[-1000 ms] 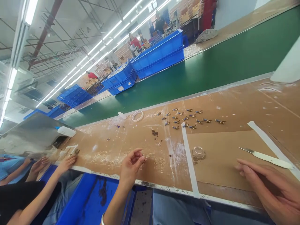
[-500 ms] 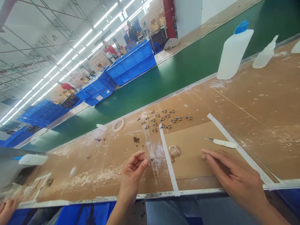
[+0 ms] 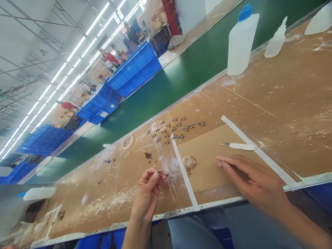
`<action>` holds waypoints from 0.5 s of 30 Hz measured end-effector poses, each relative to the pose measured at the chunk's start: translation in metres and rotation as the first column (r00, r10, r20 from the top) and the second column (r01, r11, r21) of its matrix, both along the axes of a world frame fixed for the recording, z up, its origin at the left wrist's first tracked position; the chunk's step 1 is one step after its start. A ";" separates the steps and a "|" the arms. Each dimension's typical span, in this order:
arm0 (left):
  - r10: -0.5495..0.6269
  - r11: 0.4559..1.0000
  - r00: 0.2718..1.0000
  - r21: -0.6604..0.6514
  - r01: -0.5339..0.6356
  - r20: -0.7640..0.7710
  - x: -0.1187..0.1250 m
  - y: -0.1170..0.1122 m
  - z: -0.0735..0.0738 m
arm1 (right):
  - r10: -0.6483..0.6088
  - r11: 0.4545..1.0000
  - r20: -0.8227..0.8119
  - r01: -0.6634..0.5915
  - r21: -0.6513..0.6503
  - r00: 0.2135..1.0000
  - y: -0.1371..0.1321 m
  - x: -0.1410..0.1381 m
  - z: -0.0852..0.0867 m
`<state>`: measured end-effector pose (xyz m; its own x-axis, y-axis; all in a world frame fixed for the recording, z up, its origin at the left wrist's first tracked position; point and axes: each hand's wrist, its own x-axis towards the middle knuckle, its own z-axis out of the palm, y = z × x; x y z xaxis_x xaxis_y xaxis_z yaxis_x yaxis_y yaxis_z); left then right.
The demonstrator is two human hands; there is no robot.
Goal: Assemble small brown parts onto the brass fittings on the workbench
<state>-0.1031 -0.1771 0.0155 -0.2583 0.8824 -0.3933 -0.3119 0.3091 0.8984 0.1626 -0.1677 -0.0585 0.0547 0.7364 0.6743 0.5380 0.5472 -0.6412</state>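
Note:
My left hand (image 3: 149,186) is closed above the bench, thumb and fingertips pinching a small dark-gold piece (image 3: 160,172) that is mostly hidden. Over the brown board (image 3: 204,178), my right hand (image 3: 252,176) holds its thumb and index finger together; whatever is between them, if anything, is too small to tell. Between the hands, a small clear round dish (image 3: 190,162) sits near the white tape. A white-handled pointed tool (image 3: 241,146) lies just beyond my right hand. Small dark rings or beads (image 3: 148,155) are heaped beyond my left hand.
Several small blue-and-gold pieces (image 3: 177,128) lie spread out behind the board. A tape roll (image 3: 127,141) rests left of them. A large white bottle (image 3: 242,45) and a small nozzle bottle (image 3: 276,41) stand at back right. Behind runs a green belt (image 3: 192,69) with blue crates (image 3: 135,72) beyond.
The view has shifted and tilted slightly. My left fingers have turned, and more of the small piece shows at their tips. My right hand keeps nearly the same pose over the board.

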 end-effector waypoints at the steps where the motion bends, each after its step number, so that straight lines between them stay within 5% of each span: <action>1: 0.003 1.000 1.000 0.016 -0.003 0.008 0.001 0.001 0.000 | -0.004 1.000 -0.001 0.004 0.001 1.000 0.000 0.000 0.000; 15: -0.045 0.998 0.968 0.034 0.055 -0.249 0.017 0.012 0.001 | -0.014 0.999 -0.051 0.013 -0.031 0.999 0.001 0.000 -0.001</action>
